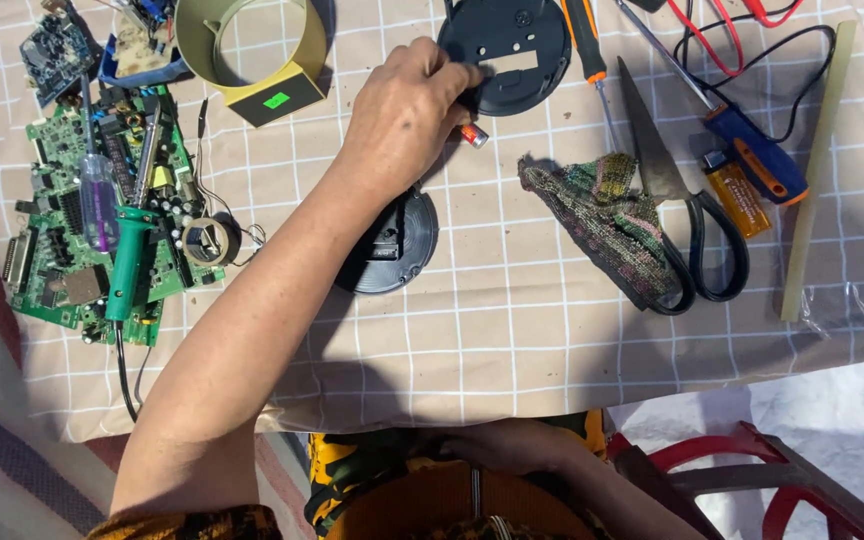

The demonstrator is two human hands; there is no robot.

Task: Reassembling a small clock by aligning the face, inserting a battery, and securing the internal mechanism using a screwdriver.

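Fingers of the left hand grip, pinched narrow, touch the black round cover's lower-left edge.

- The tabletop wears a beige cloth with a white grid.
- Left: green circuit boards with a green-handled soldering iron across them.
- Top: a yellowish ring housing, a black round plate.
- Middle: a black disc (partly under the forearm).
- Right: a knitted rag, black-handled scissors, an orange lighter, a blue-handled screwdriver, a pale stick.
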